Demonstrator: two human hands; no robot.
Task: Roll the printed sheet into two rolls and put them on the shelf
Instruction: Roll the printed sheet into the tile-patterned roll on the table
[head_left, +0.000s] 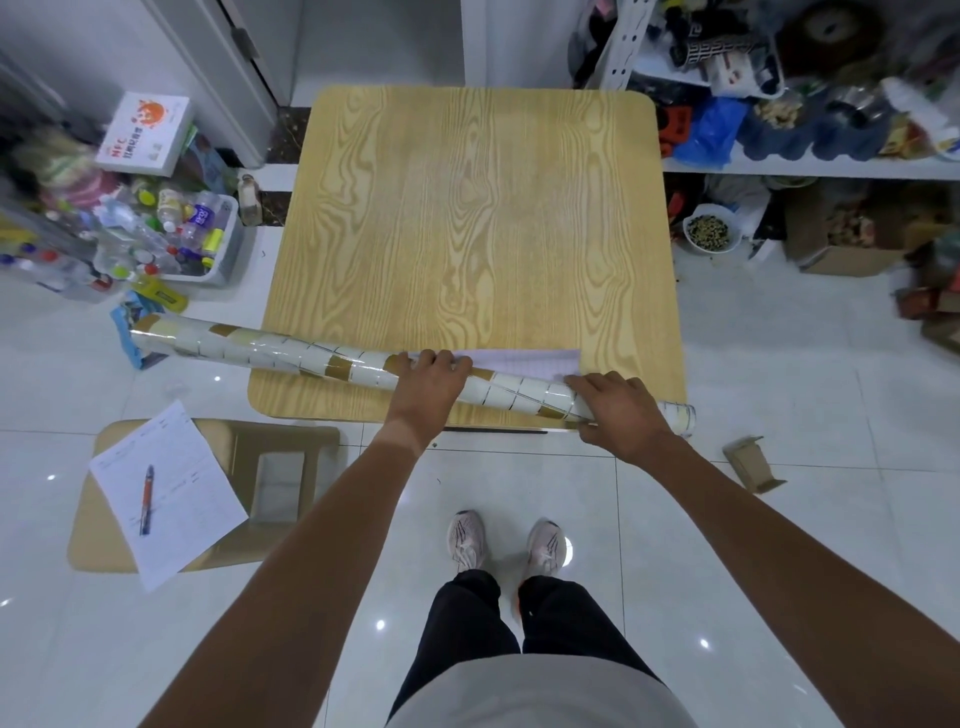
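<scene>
Fingers of my left hand (431, 382) are curling over the top of the printed roll (363, 371), gripping it near its middle, while my right hand (621, 410) is lying across the roll close to its right end, fingers bent over it and pressing it down. I am seeing one long roll only, patterned in white and tan tiles, lying slantwise along the near edge of the wooden table (467, 208). Its left end is sticking out well past the table's left edge, over the floor, and its right end is poking just past the near right corner. A loose flap of the sheet (530, 362), pale back side up, is lying flat on the table just beyond the roll, between my two hands.

Beyond the flap I am looking at bare tabletop running all the way to the far edge. To the right, the white shelf (810, 166) is standing just beside the table, crowded with bags and jars. To the left, a bin of bottles (176, 234) is sitting on the floor near the table's edge. Nearer me on the left, a stool (218, 452) is carrying a paper form (171, 493) with a pen (147, 499) on it.
</scene>
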